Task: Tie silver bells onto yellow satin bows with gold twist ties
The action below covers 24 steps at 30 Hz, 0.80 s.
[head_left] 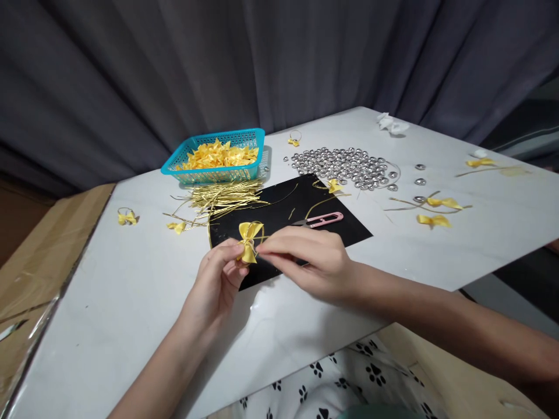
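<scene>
Above the black sheet [279, 201], my left hand [222, 267] pinches a yellow ribbon bow [249, 233] by its left side. A thin gold cord loops around the bow's upper right. From the right, my right hand [310, 256] has thumb and forefinger pressed together at the cord beside the bow's knot; the fingertips partly hide the cord end. Pink-handled thread snips [325, 219] lie on the sheet just beyond my right hand, their blades partly covered by it.
A teal basket [209, 174] of yellow bows stands at the back, with gold cords [225, 196] before it. Silver beads [345, 166] lie spread behind the sheet. Loose bows [433, 221] are at right and left. Cardboard [52, 244] borders the table's left edge.
</scene>
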Available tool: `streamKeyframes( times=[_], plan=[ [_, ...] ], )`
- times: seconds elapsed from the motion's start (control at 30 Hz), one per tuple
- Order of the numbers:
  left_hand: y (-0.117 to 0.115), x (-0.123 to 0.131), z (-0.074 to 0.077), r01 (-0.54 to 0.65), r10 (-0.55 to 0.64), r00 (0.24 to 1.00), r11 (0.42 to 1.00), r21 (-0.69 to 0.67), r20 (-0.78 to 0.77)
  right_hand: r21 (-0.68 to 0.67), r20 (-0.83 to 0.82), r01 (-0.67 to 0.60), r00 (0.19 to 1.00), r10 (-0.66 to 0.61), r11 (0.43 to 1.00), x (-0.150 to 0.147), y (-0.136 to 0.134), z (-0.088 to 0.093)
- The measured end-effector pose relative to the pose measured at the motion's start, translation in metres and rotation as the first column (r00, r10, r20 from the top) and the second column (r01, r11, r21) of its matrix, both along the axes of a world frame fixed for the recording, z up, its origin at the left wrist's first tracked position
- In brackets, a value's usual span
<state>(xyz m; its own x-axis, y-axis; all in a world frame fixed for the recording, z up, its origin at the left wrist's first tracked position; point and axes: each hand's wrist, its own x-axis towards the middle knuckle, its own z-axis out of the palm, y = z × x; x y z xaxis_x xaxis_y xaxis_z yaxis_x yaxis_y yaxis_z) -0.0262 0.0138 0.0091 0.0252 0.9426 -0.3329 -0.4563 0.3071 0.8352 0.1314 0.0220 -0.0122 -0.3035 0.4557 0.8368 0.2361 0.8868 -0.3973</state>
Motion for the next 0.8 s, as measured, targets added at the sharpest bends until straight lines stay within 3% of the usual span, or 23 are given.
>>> streamKeyframes(
  times=[0.1,0.3,0.7,0.8],
  plan=[
    [0.0011,-0.0005,0.0016,0.013,-0.013,1.0,1.0,-0.024,0.011,0.074,0.092,-0.062,0.994,0.055,0.995,0.005,0.0023,0.0001],
    [0.0025,-0.0021,0.0026,0.084,-0.083,0.996,0.995,-0.05,0.023,0.158,0.097,-0.06,0.994,0.045,0.986,0.009,0.0014,0.0011],
    [0.0022,-0.005,-0.0026,0.193,-0.192,0.981,0.981,0.009,-0.041,0.08,0.127,-0.116,0.986,0.106,0.99,0.0057,-0.0019,-0.0021],
    [0.0017,-0.005,0.0015,0.195,-0.188,0.972,0.98,0.039,-0.139,-0.022,0.036,-0.083,0.996,0.083,0.996,0.0038,-0.0047,0.0022]
  ],
)
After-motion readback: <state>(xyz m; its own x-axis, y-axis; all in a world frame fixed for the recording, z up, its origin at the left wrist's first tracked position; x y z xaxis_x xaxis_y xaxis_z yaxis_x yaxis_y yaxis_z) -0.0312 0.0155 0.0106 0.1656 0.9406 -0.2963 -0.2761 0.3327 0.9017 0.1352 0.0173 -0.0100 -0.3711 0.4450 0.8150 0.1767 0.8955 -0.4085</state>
